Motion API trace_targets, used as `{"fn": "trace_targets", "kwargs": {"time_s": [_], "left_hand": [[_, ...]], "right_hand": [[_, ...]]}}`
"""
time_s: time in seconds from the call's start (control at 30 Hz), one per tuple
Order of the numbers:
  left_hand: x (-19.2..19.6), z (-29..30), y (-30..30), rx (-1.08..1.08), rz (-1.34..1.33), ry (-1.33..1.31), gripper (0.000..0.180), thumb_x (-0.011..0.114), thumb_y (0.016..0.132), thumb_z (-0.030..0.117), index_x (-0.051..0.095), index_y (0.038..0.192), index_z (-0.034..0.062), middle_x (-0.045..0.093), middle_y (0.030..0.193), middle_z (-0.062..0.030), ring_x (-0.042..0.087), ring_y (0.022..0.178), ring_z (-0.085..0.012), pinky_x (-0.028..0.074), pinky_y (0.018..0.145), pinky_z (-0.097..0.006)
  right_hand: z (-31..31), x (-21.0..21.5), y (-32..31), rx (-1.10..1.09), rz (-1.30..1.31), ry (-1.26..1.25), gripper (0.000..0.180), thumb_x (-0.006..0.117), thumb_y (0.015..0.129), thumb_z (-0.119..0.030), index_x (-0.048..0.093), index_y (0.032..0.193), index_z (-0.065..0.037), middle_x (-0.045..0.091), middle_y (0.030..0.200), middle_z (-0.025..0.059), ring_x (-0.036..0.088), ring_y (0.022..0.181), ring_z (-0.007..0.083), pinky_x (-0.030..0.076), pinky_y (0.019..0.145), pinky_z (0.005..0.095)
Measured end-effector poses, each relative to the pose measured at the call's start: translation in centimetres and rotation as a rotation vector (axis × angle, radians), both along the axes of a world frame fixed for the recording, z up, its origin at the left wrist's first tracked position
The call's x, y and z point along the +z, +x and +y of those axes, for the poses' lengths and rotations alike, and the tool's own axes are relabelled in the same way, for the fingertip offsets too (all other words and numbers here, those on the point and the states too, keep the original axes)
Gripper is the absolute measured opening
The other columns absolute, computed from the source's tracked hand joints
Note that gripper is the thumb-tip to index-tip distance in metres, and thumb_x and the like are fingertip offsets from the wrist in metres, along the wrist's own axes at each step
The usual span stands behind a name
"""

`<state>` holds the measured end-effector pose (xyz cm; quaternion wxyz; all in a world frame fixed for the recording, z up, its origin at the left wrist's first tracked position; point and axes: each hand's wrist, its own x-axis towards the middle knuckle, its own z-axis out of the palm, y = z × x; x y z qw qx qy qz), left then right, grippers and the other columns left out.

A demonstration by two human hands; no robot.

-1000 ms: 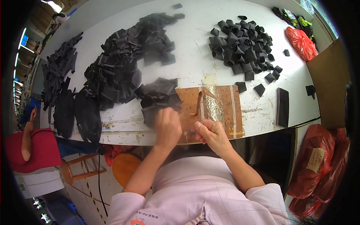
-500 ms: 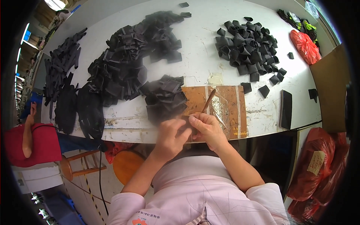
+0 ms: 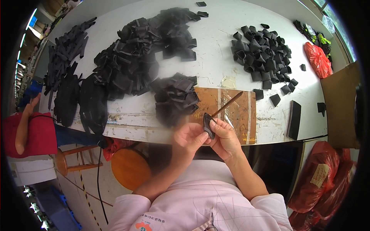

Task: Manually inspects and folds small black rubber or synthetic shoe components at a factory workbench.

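Note:
Over the table's near edge, I hold a small curved black piece of material (image 3: 208, 126) between both hands. My left hand (image 3: 188, 136) pinches its lower end with thumb and fingertip. The right thumb presses on the side of the piece, my right hand (image 3: 225, 139) being closed around it. A thin, pointed brown stick (image 3: 230, 102) slants up and right from the right fingers; its lower end is hidden near the piece. Beneath lies a brown board (image 3: 246, 115) with clear tape on it. Beside my left hand is a small heap of flat black pieces (image 3: 175, 96).
A long heap of black pieces (image 3: 135, 57) covers the table's left-centre, with black strips (image 3: 65, 52) farther left. Folded black loops (image 3: 262, 54) are piled at right, near a dark block (image 3: 294, 120) and a red bag (image 3: 318, 59). A stool (image 3: 131, 169) stands below left.
Both hands have turned and opened the black piece to view, raising it slightly to the right. The brown stick has tilted farther right. My view has shifted a little.

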<state>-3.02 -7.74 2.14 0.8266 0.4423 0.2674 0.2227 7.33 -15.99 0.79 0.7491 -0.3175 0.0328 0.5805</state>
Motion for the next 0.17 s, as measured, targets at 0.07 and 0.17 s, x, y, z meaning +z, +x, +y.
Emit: {"fn": "trace_targets", "kwargs": {"time_s": [0.07, 0.17], "left_hand": [[-0.06, -0.24, 0.08, 0.010, 0.023, 0.045, 0.007, 0.057, 0.081, 0.001, 0.053, 0.087, -0.0017, 0.059, 0.076, -0.0065, 0.058, 0.067, -0.0106, 0.050, 0.065, -0.023], [0.13, -0.21, 0.13, 0.004, 0.113, 0.254, 0.005, 0.056, 0.082, 0.001, 0.054, 0.085, -0.0022, 0.058, 0.075, -0.0063, 0.058, 0.066, -0.0103, 0.051, 0.062, -0.022]], "right_hand": [[-0.07, -0.06, -0.04, -0.006, -0.005, -0.035, 0.011, 0.050, 0.088, -0.013, 0.055, 0.089, -0.004, 0.059, 0.084, 0.0051, 0.057, 0.076, 0.0141, 0.049, 0.071, 0.0339], [-0.22, -0.05, -0.14, 0.000, -0.083, -0.079, 0.009, 0.052, 0.087, -0.013, 0.056, 0.090, -0.005, 0.060, 0.086, 0.0055, 0.057, 0.078, 0.0140, 0.048, 0.076, 0.0385]]}}
